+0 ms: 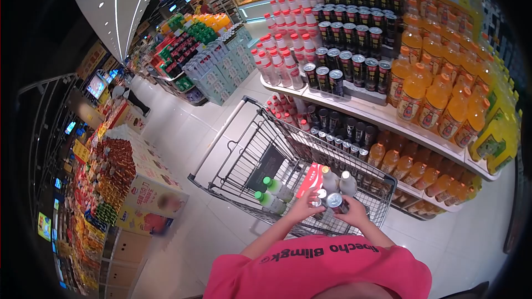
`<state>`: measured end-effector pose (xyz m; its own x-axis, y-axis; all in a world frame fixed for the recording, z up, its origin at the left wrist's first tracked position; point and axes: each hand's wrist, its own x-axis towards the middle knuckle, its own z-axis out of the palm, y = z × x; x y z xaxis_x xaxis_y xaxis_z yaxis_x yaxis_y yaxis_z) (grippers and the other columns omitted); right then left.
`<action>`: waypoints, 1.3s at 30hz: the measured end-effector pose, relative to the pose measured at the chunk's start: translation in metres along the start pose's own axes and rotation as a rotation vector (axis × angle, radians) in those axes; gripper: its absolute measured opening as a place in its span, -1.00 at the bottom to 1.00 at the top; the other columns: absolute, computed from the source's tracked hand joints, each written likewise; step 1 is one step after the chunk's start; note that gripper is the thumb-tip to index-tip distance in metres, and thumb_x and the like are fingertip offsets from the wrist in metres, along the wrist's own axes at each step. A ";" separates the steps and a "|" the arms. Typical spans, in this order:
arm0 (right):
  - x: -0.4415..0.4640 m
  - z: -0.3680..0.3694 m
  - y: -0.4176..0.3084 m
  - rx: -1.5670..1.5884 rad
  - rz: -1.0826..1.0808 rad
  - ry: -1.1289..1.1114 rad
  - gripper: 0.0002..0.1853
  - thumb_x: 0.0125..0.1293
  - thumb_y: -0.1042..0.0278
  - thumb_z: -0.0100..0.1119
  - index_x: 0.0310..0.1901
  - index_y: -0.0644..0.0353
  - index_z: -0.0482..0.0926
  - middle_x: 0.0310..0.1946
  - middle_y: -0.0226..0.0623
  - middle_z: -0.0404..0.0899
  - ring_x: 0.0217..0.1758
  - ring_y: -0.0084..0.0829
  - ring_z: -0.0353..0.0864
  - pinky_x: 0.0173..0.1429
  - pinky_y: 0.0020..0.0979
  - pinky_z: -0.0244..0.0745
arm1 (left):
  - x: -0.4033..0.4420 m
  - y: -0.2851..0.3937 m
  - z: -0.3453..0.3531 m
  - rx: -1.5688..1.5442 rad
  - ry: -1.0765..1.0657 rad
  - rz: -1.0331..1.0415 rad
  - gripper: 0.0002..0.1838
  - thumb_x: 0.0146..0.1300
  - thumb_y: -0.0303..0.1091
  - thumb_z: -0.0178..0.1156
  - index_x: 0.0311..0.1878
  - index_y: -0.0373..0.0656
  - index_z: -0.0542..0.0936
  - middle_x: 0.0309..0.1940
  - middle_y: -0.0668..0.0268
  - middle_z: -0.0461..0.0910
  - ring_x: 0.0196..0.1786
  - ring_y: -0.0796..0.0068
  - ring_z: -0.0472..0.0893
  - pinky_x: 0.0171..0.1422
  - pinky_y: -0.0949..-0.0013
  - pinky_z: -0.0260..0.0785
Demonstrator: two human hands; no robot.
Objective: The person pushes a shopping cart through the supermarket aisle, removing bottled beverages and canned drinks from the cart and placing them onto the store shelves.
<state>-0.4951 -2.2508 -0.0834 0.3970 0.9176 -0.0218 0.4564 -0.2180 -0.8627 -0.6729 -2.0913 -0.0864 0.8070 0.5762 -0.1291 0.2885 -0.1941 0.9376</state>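
Both of my hands are over the shopping cart [246, 196]. My right hand [354, 213] curls round a dark can [336, 204] with a silver top. My left hand [305, 206] is closed on another can [317, 195], which its fingers partly cover. Just beyond the cans, a red and white box [311, 180] lies in the cart. Two pale bottles stand beside that box, one with a yellowish cap [329, 180] and one with a white cap [347, 184]. Toward the cart's left side are two clear bottles with green caps [270, 202].
A shelf [354, 97] beside the cart carries rows of dark cans [349, 33], red-capped bottles [282, 69] and orange drink bottles [432, 105]. To the left stands a snack display [152, 188]. Stacked drink cartons [221, 75] and a person [130, 97] are farther off.
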 end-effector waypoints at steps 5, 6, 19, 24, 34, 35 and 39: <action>0.024 -0.012 0.023 0.074 0.056 0.133 -0.22 -0.26 0.11 0.57 0.06 0.21 0.48 -0.14 -0.22 0.62 -0.05 -0.36 0.61 0.07 -0.35 0.48 | 0.024 -0.108 -0.019 0.558 -0.133 -0.407 -0.14 -0.01 0.05 0.38 0.26 -0.27 0.29 0.07 -0.06 0.50 0.09 0.11 0.55 0.14 0.19 0.41; 0.030 -0.018 0.022 0.114 0.074 0.169 -0.20 -0.26 0.08 0.58 0.08 0.22 0.47 -0.14 -0.19 0.62 -0.05 -0.34 0.61 0.07 -0.35 0.48 | 0.032 -0.130 -0.017 0.604 -0.160 -0.500 -0.13 -0.04 0.07 0.38 0.24 -0.29 0.32 0.08 -0.06 0.49 0.10 0.09 0.54 0.15 0.19 0.40; 0.206 -0.163 -0.024 0.302 -0.312 0.902 -0.32 -0.05 0.28 0.51 0.09 0.30 0.40 -0.03 -0.23 0.53 0.05 -0.44 0.52 0.14 -0.39 0.40 | 0.075 -0.252 0.040 0.785 -0.726 -0.649 -0.15 -0.23 0.03 0.48 0.16 -0.23 0.49 0.04 0.00 0.55 0.03 0.18 0.60 0.06 0.23 0.46; 0.270 -0.187 -0.019 0.083 -0.313 0.889 -0.26 -0.12 0.15 0.50 0.08 0.33 0.38 -0.05 -0.09 0.56 0.02 -0.27 0.56 0.11 -0.33 0.42 | 0.081 -0.266 0.049 0.692 -0.698 -0.573 -0.19 -0.23 0.02 0.47 0.14 -0.19 0.51 -0.02 0.02 0.58 0.00 0.18 0.62 0.03 0.22 0.46; 0.305 -0.182 0.009 -0.300 -0.009 0.724 -0.22 -0.17 -0.04 0.47 0.02 0.33 0.40 -0.10 0.01 0.58 0.02 -0.07 0.56 0.11 -0.21 0.44 | 0.074 -0.268 0.048 0.592 -0.449 -0.504 -0.30 -0.22 0.00 0.41 0.07 -0.08 0.55 -0.19 0.07 0.65 -0.11 0.15 0.64 -0.04 0.19 0.46; 0.305 -0.181 0.011 -0.328 0.018 0.693 -0.23 -0.16 -0.03 0.46 0.01 0.33 0.41 -0.09 0.01 0.57 0.02 -0.08 0.56 0.11 -0.21 0.44 | 0.076 -0.261 0.047 0.620 -0.480 -0.532 -0.30 -0.22 0.00 0.40 0.07 -0.06 0.55 -0.19 0.06 0.64 -0.11 0.13 0.64 -0.04 0.19 0.46; 0.311 -0.175 0.023 -0.376 -0.062 0.776 -0.21 -0.17 -0.03 0.46 0.01 0.35 0.39 -0.06 0.02 0.50 0.08 -0.05 0.48 0.15 -0.20 0.40 | 0.083 -0.238 0.041 0.750 -0.596 -0.571 -0.30 -0.24 0.01 0.36 0.08 -0.01 0.54 -0.19 0.04 0.64 -0.11 0.10 0.64 -0.02 0.18 0.47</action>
<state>-0.2211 -2.0285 -0.0217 0.7318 0.4749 0.4888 0.6737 -0.3963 -0.6237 -0.6532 -2.0296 -0.3331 0.5163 0.2997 -0.8023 0.7718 -0.5688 0.2842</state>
